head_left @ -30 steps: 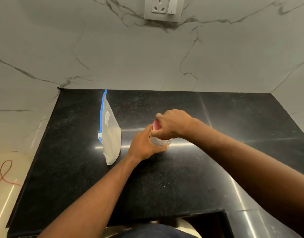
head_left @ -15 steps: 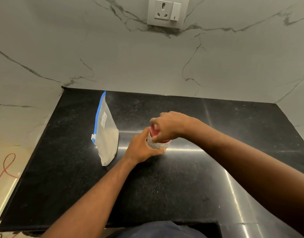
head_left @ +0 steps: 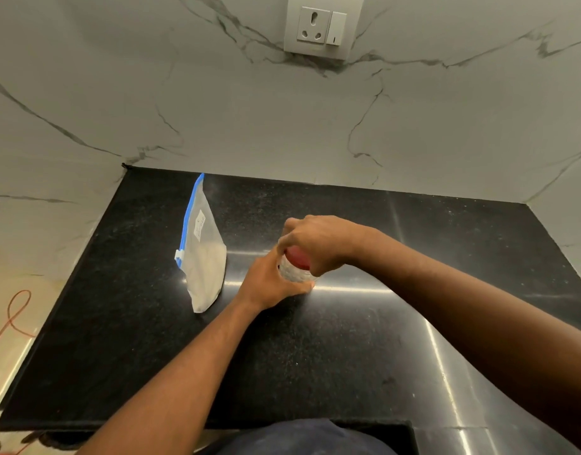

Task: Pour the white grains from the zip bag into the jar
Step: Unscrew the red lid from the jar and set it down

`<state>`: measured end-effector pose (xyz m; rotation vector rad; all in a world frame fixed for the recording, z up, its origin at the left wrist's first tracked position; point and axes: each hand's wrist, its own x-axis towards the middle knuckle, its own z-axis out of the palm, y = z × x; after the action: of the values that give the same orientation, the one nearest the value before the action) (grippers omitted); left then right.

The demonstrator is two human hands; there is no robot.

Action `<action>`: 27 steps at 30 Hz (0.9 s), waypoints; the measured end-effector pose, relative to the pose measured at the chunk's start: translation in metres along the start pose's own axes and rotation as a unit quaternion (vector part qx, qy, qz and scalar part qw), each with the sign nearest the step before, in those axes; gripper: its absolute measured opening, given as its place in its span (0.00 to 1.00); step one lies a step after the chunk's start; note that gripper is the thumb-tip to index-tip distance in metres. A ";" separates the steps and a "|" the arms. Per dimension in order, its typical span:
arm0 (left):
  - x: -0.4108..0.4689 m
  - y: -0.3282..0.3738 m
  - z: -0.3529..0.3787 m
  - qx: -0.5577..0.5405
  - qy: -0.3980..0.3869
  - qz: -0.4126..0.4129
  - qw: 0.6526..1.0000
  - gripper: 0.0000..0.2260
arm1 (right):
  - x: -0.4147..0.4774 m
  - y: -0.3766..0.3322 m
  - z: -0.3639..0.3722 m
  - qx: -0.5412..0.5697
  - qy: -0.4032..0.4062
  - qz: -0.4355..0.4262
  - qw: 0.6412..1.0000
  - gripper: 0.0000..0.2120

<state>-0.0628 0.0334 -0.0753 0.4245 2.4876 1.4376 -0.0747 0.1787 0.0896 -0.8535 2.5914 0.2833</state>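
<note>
Wall (head_left: 217,110): pale veined marble is rising behind and to both sides of the work area, carrying a socket plate (head_left: 322,26) high at the centre.
Bench (head_left: 315,356): a black speckled stone top is bearing both task items and reflecting streaks of light.
Zip bag (head_left: 204,254): a translucent pouch with a blue zip edge is lying left of the jar, well apart from both hands; the white grains are settling in its lower half, and the zip appears to be shut, its slider sitting at the near end.
Bag handling (judgement): the film is looking soft, thin and slippery, with the weight sagging low; taking hold near the stiffer zip band and supporting the filled bottom is likely the safest grip.
Left hand (head_left: 269,284): it is wrapping closed around the jar's lower body, steadying it on the bench.
Right hand (head_left: 318,243): it is closing over the red lid (head_left: 298,259) from above, in a twisting grip.
Jar (head_left: 294,273): a small clear textured vessel is standing upright at mid-bench, mostly hidden between the hands; its material cannot be told.
Jar handling (judgement): it is appearing rigid and light, possibly fragile, so holding it by the body is keeping it from sliding on the polished stone.
Step (judgement): the lid is being unscrewed; pouring is not yet begun.
</note>
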 end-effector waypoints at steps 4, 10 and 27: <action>0.000 0.005 0.002 0.009 -0.009 0.019 1.000 0.36 | -0.019 0.008 0.018 0.052 0.041 -0.027 0.997 0.34; -0.002 0.016 0.005 0.020 -0.022 0.036 0.999 0.39 | -0.032 0.013 0.030 0.074 0.064 -0.044 0.994 0.34; -0.011 0.015 0.015 0.014 0.040 -0.002 0.999 0.39 | -0.032 0.055 0.148 0.531 0.431 0.340 0.645 0.27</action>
<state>-0.0451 0.0482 -0.0691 0.3738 2.5734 1.4465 -0.0396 0.2846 -0.0262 0.6219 2.9124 -1.7007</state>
